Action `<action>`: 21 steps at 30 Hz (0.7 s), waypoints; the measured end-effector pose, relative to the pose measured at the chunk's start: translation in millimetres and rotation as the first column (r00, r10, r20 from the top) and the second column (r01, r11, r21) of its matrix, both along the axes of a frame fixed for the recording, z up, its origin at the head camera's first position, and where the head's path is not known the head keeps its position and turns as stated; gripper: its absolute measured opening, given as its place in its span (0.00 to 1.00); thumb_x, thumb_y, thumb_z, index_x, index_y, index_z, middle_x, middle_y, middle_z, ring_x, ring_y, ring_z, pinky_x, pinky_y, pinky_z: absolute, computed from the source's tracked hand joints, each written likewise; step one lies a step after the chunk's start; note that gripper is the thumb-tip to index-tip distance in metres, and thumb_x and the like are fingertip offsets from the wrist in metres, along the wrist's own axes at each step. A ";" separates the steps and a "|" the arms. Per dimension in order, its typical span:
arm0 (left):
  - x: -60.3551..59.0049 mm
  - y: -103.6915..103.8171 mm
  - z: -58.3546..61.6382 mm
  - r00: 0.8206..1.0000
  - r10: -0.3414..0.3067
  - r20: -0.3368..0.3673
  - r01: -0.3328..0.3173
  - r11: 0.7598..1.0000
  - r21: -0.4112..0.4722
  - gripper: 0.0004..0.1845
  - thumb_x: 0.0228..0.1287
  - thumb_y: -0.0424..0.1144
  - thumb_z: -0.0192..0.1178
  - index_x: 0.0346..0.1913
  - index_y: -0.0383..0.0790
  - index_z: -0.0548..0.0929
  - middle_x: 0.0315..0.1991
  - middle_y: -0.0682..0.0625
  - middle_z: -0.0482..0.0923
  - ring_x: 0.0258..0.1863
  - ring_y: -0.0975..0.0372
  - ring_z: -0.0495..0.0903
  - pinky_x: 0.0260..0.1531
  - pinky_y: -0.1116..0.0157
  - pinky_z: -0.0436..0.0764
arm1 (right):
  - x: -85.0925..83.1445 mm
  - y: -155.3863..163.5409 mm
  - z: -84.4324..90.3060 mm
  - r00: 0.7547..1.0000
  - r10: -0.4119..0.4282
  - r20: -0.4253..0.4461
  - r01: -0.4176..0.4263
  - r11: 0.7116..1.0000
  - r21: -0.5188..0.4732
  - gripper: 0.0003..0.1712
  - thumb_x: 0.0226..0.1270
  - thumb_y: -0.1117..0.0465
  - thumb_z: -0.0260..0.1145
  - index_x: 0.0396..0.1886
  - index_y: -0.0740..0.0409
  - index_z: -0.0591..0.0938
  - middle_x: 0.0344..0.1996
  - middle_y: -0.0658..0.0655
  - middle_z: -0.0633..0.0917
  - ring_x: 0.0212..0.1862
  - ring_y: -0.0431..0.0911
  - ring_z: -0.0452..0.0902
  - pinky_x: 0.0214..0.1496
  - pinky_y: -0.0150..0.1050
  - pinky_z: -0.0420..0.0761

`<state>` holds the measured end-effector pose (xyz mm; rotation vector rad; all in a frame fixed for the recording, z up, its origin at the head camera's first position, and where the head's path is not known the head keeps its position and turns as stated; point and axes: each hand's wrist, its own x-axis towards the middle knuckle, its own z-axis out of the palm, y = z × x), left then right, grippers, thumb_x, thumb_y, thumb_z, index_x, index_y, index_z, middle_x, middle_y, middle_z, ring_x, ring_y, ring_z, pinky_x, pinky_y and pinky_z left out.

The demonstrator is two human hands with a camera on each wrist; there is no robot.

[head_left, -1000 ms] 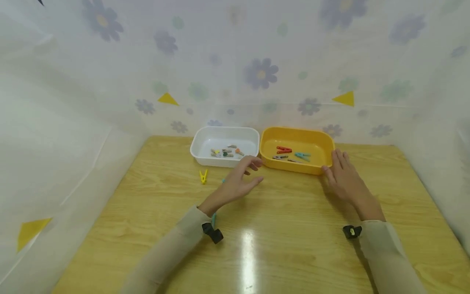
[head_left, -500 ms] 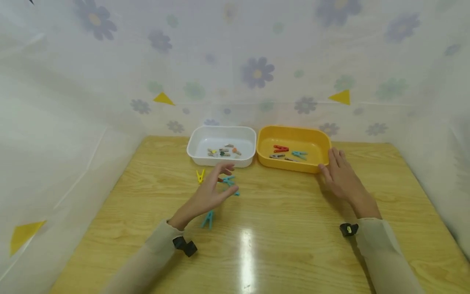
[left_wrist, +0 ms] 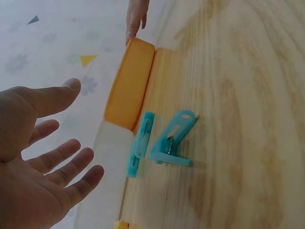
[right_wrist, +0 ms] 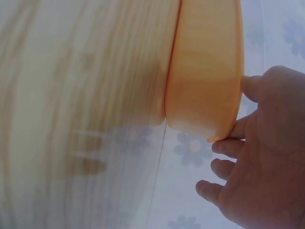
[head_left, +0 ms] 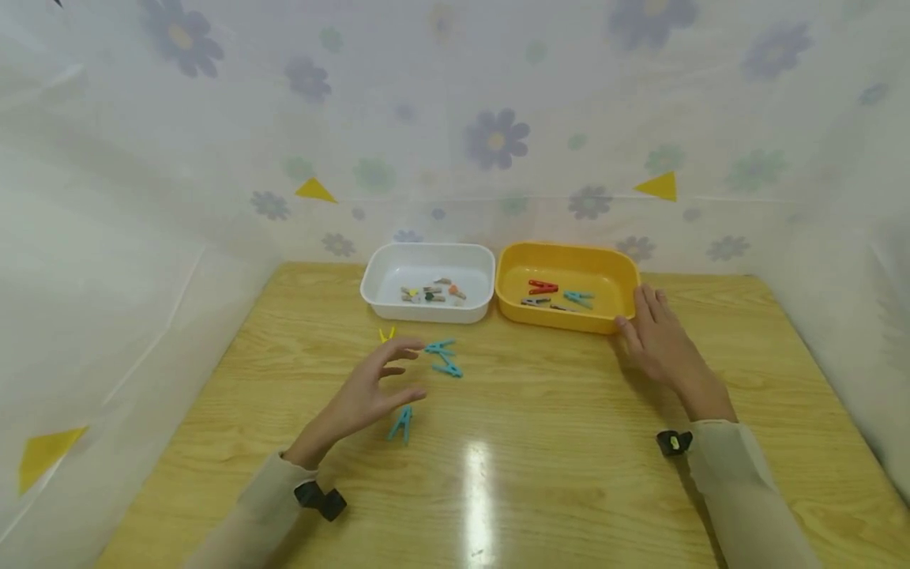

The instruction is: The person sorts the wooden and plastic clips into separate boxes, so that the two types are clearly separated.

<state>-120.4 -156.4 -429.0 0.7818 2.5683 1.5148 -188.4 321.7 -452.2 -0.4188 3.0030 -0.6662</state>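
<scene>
Head view showed the left hand [head_left: 370,391], fingers spread and holding nothing, hovering low and left of centre over three blue clothespins [head_left: 444,357] on the table [head_left: 569,442], one of them just beside its thumb. The right hand [head_left: 657,340] lay flat, fingers straight, against the yellow tray [head_left: 565,320] at centre right. It looked like the reaching step; next would call for pinching one pin.

right hand [right_wrist: 267,157] | fingers touching yellow tray [right_wrist: 205,71] corner | wooden table [right_wrist: 81,95]
</scene>
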 end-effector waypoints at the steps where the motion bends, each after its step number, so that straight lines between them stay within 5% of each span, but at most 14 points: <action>1: 1.3 -1.7 -1.5 1.000 0.007 0.012 -0.007 1.000 0.002 0.34 0.60 0.32 0.76 0.68 0.42 0.74 0.65 0.40 0.75 0.62 0.45 0.77 0.56 0.45 0.81 | -0.2 -0.2 0.3 1.000 0.001 0.001 -0.001 1.000 0.000 0.43 0.87 0.44 0.36 0.80 0.75 0.38 0.79 0.76 0.36 0.79 0.69 0.27 0.79 0.63 0.36; 12: 16.2 -17.9 -19.2 0.998 0.026 0.064 -0.022 0.998 -0.062 0.32 0.55 0.31 0.78 0.63 0.34 0.77 0.58 0.37 0.80 0.55 0.44 0.80 0.48 0.44 0.83 | -0.5 -1.3 4.0 1.000 0.004 0.030 -0.004 1.000 0.000 0.44 0.87 0.43 0.34 0.80 0.74 0.36 0.79 0.75 0.35 0.79 0.69 0.25 0.78 0.65 0.36; 21: 27.6 -20.6 -33.7 0.998 0.050 -0.035 -0.055 0.984 -0.170 0.31 0.48 0.36 0.83 0.55 0.34 0.82 0.49 0.43 0.83 0.45 0.50 0.82 0.41 0.58 0.84 | 0.8 -0.2 1.0 1.000 0.011 0.019 -0.011 1.000 0.001 0.44 0.87 0.44 0.34 0.80 0.74 0.36 0.79 0.75 0.34 0.79 0.69 0.25 0.79 0.63 0.35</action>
